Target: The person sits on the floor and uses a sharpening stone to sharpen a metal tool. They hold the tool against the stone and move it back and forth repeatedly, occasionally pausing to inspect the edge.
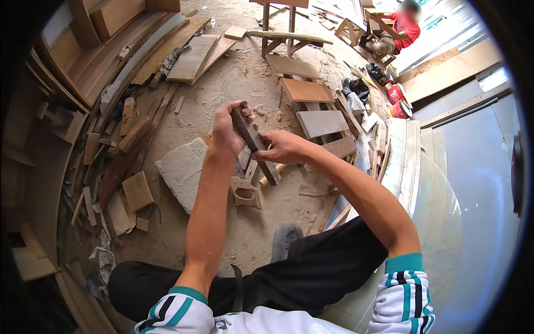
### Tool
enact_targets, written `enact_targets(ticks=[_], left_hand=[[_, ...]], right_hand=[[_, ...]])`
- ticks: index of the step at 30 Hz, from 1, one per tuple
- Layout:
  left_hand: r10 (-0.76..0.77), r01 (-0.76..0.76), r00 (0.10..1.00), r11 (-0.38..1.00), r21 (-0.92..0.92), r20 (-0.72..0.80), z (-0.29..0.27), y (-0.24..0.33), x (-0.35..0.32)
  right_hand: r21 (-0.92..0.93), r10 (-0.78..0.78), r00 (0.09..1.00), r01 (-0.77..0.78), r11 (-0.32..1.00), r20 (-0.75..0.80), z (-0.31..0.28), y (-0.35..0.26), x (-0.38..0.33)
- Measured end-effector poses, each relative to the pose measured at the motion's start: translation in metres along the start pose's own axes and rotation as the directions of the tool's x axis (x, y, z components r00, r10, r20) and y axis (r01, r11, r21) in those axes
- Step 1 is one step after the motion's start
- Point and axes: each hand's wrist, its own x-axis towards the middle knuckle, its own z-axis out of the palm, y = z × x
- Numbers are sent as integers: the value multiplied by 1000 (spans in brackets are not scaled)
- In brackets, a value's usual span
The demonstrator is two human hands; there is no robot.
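Observation:
A short dark-brown wooden block (271,171) is held up in front of me, tilted so its upper end leans left. My left hand (230,129) wraps round that upper end, with the fingers curled over its top. Lower down the block, my right hand (280,147) grips it between thumb and fingers. On the floor just below lies a handsaw, its wooden handle (245,193) showing while most of its blade is hidden behind my hands and the block. Left of the saw sits a pale, dusty slab (186,172).
Wood offcuts (137,191) litter the left side beside wooden shelving (78,50). Several boards (321,123) lie in a row at the right, near red cans (399,109). A wooden trestle (278,33) stands ahead. At the far right a person in red (406,33) sits working.

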Motion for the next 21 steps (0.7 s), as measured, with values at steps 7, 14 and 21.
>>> enact_targets(ticks=[7,14,21], left_hand=[[57,-30,976,991,130,-211,5,3,-11],[-38,37,999,952,303,-3,9,23,-30],[16,-55,998,747,663,64,13,40,-50]], right_hand=[[17,1,989,2,1000,-150,10,-29,6],[-24,-26,979,22,999,-202,9,-41,11],[178,-85,996,82,981,9,4,-36,6]])
